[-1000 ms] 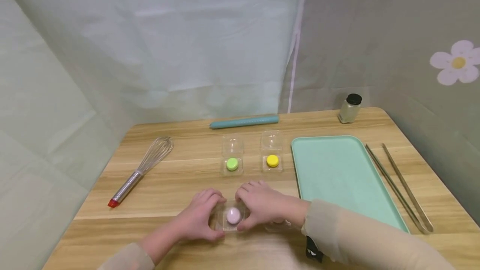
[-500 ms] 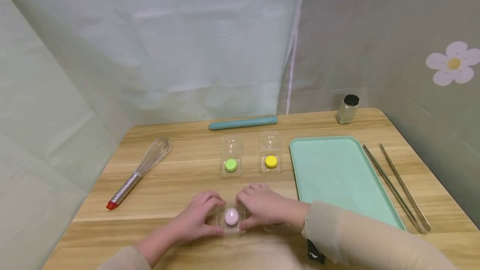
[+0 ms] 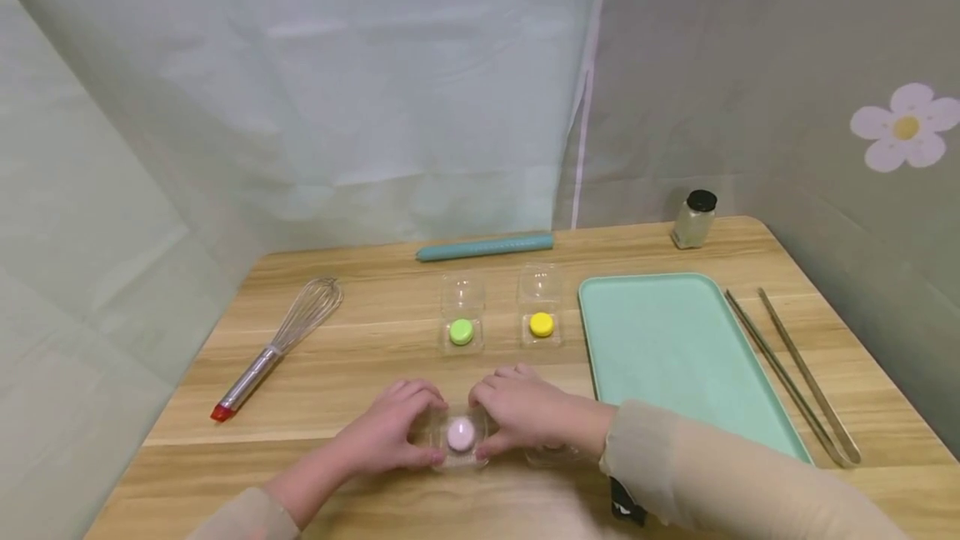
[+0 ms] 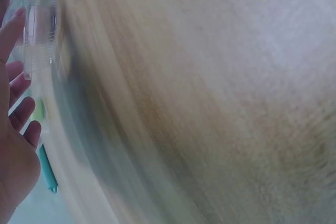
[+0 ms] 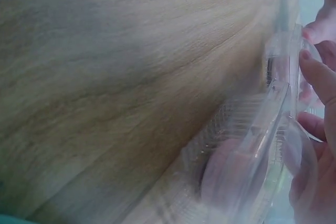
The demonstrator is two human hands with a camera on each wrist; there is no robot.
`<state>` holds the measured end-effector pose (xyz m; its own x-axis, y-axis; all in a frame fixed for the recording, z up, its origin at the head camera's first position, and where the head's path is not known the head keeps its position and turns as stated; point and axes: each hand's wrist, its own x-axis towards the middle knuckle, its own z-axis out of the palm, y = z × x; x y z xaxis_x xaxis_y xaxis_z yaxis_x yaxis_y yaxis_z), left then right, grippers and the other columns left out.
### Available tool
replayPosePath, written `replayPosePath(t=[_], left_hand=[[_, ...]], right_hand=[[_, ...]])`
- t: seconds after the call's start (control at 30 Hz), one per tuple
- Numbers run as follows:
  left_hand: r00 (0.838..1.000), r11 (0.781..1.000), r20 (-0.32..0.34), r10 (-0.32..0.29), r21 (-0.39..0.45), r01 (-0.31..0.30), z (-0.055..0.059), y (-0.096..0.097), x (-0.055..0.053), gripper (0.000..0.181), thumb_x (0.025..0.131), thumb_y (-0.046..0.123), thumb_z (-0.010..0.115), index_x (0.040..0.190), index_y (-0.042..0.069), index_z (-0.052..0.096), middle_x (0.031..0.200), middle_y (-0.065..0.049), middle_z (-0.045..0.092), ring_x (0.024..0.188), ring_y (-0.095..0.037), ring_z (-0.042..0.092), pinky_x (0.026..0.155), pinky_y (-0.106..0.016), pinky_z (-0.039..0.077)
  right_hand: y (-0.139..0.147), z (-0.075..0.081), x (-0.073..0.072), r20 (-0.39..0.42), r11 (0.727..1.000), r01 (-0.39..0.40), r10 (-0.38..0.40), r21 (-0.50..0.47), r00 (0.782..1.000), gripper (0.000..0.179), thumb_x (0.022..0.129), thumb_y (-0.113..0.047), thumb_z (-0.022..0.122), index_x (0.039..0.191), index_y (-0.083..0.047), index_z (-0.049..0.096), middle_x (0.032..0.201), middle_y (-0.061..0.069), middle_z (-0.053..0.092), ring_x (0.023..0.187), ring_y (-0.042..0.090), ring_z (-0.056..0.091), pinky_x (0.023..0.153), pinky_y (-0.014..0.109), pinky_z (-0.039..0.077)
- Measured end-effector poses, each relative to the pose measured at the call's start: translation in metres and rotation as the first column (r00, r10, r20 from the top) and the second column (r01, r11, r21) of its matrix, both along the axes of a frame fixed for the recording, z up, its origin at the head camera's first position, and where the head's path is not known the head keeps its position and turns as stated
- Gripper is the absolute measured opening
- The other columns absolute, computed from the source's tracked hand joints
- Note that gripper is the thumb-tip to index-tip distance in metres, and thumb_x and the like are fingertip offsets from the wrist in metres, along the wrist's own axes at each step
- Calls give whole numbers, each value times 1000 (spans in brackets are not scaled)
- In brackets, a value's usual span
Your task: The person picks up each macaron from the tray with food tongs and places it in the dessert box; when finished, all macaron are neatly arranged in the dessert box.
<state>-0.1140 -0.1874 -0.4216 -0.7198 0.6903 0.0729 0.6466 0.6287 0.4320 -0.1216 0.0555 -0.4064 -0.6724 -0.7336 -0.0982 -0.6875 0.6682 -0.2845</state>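
Observation:
A small clear plastic box with a lilac macaron in it sits on the wooden table between both hands, its lid down over the macaron. My left hand grips its left side, thumb at the near corner and fingers at the far one. From the right, my right hand grips the same box in the same way. In the right wrist view, a second clear box with a pinkish macaron stands close by, largely hidden under the right wrist in the head view.
Two clear boxes with raised lids hold a green macaron and a yellow macaron. A mint tray and metal tongs lie right, a whisk left. At the back are a teal bar-shaped object and a black-lidded jar.
Both hands stay at the lilac macaron's box, with only slight shifts of the thumbs and fingers along its sides. The head view has drifted a little.

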Motion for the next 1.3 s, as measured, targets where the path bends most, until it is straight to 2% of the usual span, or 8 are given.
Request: replayPosePath(t=[0.2, 0.43, 0.7, 0.9, 1.0, 1.17, 1.3], left_hand=[[1000, 999, -6, 20, -40, -21, 1, -1, 2, 57, 70, 50, 75, 111, 14, 61, 113, 7, 53, 105, -15, 44, 93, -46, 36], [999, 999, -34, 23, -44, -25, 2, -1, 1, 55, 69, 49, 76, 109, 14, 61, 111, 5, 53, 104, -16, 43, 92, -46, 36], [999, 998, -15, 30, -46, -31, 6, -2, 0, 56, 69, 46, 77, 114, 17, 60, 114, 7, 53, 106, -14, 43, 93, -45, 37], [999, 998, -29, 25, -59, -26, 6, -3, -1, 57, 71, 46, 76, 116, 15, 61, 114, 6, 53, 105, -15, 43, 92, -46, 37], [999, 998, -26, 27, -64, -28, 6, -3, -2, 58, 70, 45, 77, 117, 16, 60, 115, 6, 53, 106, -14, 43, 93, -45, 36], [999, 998, -21, 34, -46, -35, 13, -1, -5, 64, 69, 44, 78, 122, 15, 58, 120, 3, 54, 111, -19, 43, 94, -47, 37], [999, 999, -16, 29, -32, -29, 22, 2, -11, 69, 70, 46, 77, 125, 12, 56, 125, -5, 54, 114, -26, 43, 95, -52, 35]], right_hand=[[1, -3, 1, 10, 1000, -20, 20, -22, 1000, 56, 75, -55, 69, 116, -17, 59, 108, -8, 60, 98, 9, 47, 82, 27, 36], [0, -3, -1, -11, 1000, -21, 20, -16, 1000, 58, 74, -55, 70, 117, -17, 60, 112, -6, 61, 101, 11, 48, 84, 27, 36], [1, -2, -2, -37, 999, -34, 33, -15, 999, 57, 76, -54, 69, 117, -16, 59, 115, -5, 60, 105, 12, 48, 84, 27, 35], [2, -1, -3, -21, 999, -23, 23, -25, 1000, 58, 76, -53, 69, 119, -16, 58, 117, -3, 60, 105, 13, 48, 85, 28, 36], [4, 0, -4, -10, 999, -20, 20, -38, 1000, 59, 76, -53, 68, 121, -16, 57, 118, -3, 59, 108, 14, 48, 89, 32, 37], [14, 4, -11, 16, 996, 19, -18, -85, 1000, 61, 78, -51, 69, 124, -14, 55, 120, -2, 59, 111, 19, 48, 96, 38, 38], [28, 10, -20, 56, 987, 64, -56, -150, 997, 60, 79, -46, 70, 125, -10, 55, 122, 1, 58, 112, 21, 48, 95, 39, 39]])
